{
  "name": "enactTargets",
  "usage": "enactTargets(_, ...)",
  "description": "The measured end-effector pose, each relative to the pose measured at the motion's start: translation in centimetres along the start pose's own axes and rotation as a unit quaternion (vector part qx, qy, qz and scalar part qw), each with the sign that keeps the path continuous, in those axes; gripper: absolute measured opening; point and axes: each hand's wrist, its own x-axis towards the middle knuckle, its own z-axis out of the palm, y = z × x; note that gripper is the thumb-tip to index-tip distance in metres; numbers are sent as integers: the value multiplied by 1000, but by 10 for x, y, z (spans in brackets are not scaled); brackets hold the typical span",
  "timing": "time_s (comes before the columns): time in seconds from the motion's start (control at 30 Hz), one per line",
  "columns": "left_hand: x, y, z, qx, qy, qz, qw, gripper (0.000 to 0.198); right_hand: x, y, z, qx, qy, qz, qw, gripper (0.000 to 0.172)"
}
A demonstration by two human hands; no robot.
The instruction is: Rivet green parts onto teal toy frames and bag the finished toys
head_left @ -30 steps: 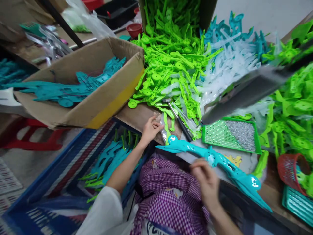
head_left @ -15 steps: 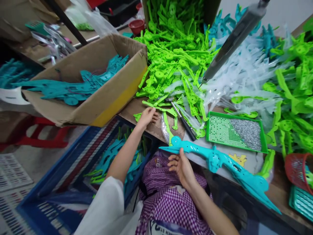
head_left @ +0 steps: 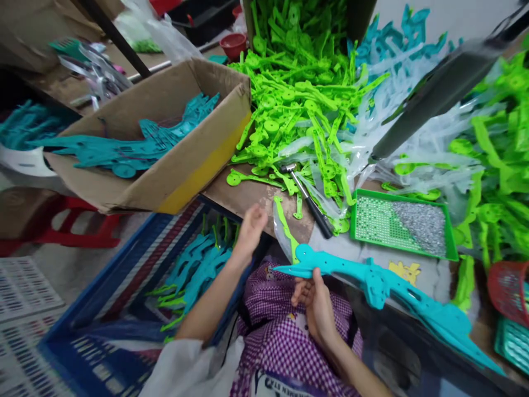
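Note:
My right hand point(head_left: 316, 302) grips a long teal plastic part point(head_left: 374, 281) near its pointed left end, thumb on top and fingers underneath. The part lies slanted across the near table edge, over my checked purple apron point(head_left: 285, 342). My left hand point(head_left: 249, 230) hovers just off the table's edge, a little blurred, fingers loosely apart and nothing in them. It is nearest to a loose green plastic strip point(head_left: 286, 227) and a hammer point(head_left: 308, 201) lying on the table.
A big heap of green parts point(head_left: 297, 99) and translucent white parts point(head_left: 397, 121) fills the table. A green tray of screws point(head_left: 403, 223) sits right; a grey hanging screwdriver point(head_left: 438, 94) above it. Cardboard box point(head_left: 194, 171) and blue crate point(head_left: 103, 325) hold teal parts.
My left hand has lifted off the green parts on the table and drawn back toward me. My right hand has closed on the teal part's end. The hanging screwdriver has swung right.

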Motion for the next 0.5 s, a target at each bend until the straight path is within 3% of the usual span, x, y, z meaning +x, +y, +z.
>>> enactTargets(0.07,-36,-12,4,-110,-126,-139,976,50,3,1,-1,1,-13,9,1000,57)
enactTargets(0.13,-56,-17,12,-176,-127,-187,958,46,7,-1,-5,8,-33,32,999,54)
enactTargets(0.23,-69,-13,18,-211,-97,-190,954,42,11,-10,-12,6,-47,55,997,47)
enactTargets(0.37,-86,-4,13,-223,-131,-177,950,46,13,-20,-18,-5,-93,71,993,40)
enactTargets(0.5,-97,-8,15,-231,-72,-175,954,38,13,-19,-14,45,-136,150,978,43)
